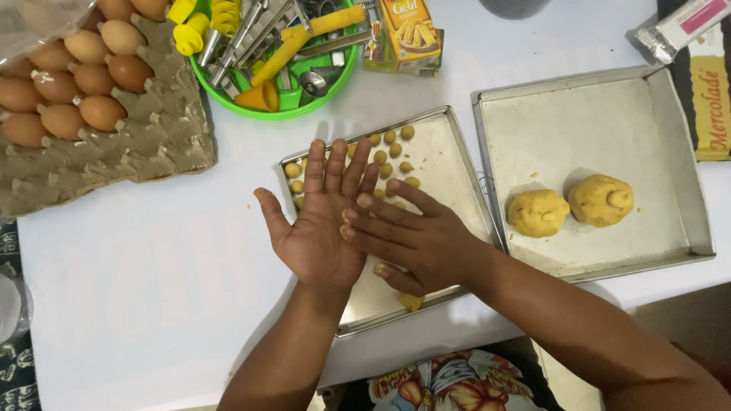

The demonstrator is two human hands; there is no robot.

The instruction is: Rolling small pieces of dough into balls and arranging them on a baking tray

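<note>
My left hand (316, 221) is held palm up, fingers spread, over the near-left part of a small metal baking tray (445, 171). My right hand (415, 240) lies across it, its fingers pressing a small piece of yellow dough (345, 222) against the left palm. Several small dough balls (388, 152) sit in rows on the far part of the tray. Another bit of dough (411, 301) lies by the tray's near rim. Two large lumps of dough (569, 205) rest on a bigger metal tray (685, 160) to the right.
A cardboard egg tray (145, 144) with several brown eggs stands at the far left. A green bowl (312, 103) of metal and yellow tools sits at the back, with a yellow box (407, 34) beside it. A wrapped chocolate block (712, 99) lies far right.
</note>
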